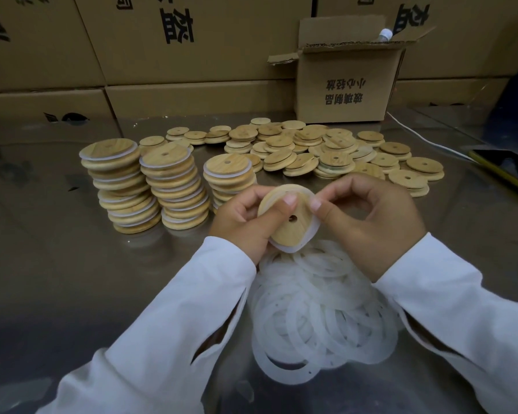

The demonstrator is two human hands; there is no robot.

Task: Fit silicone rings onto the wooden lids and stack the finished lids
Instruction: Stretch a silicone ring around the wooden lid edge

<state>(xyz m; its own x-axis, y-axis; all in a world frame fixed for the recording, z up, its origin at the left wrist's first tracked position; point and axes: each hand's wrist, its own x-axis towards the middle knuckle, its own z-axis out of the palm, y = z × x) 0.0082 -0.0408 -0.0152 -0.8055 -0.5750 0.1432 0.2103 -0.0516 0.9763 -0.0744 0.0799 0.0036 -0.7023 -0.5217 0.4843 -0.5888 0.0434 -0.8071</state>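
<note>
Steel table (57, 279), round holed wooden lid (287, 225)

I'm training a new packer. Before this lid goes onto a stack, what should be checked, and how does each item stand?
1. Grip of the left hand on the wooden lid: ok, thumb across its face.
2. Seating of the silicone ring all round: cannot tell; the right hand pinches it at the rim.
3. Top of the shortest stack free: ok.
4. Straightness of the tallest stack: not ok, layers offset.
5. Supply of spare rings within reach: ok, pile beneath the hands.
</note>
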